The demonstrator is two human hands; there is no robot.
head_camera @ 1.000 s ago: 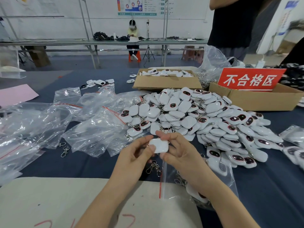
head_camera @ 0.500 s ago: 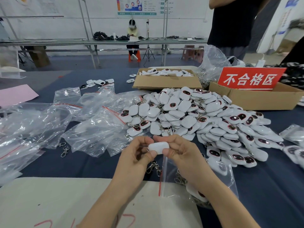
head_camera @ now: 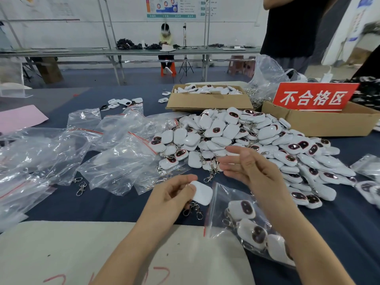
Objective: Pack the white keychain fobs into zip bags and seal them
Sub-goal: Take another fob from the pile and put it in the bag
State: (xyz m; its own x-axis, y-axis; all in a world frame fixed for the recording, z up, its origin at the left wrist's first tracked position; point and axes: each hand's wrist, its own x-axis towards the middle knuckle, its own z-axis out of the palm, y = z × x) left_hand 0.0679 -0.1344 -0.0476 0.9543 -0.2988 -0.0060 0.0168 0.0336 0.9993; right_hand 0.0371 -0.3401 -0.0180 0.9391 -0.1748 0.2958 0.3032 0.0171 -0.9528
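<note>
While on the table (head_camera: 123,204), a zip bag (head_camera: 224,198) with white fobs (head_camera: 241,208) inside.

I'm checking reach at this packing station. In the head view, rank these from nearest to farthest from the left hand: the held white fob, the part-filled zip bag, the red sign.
1. The white fob, pinched in the left hand.
2. The part-filled zip bag, just to its right.
3. The red sign, far back right.

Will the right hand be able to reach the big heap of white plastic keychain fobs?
Probably yes: the right hand is open and empty, hovering over the near edge of the heap of white plastic keychain fobs, with nothing in between.
</note>
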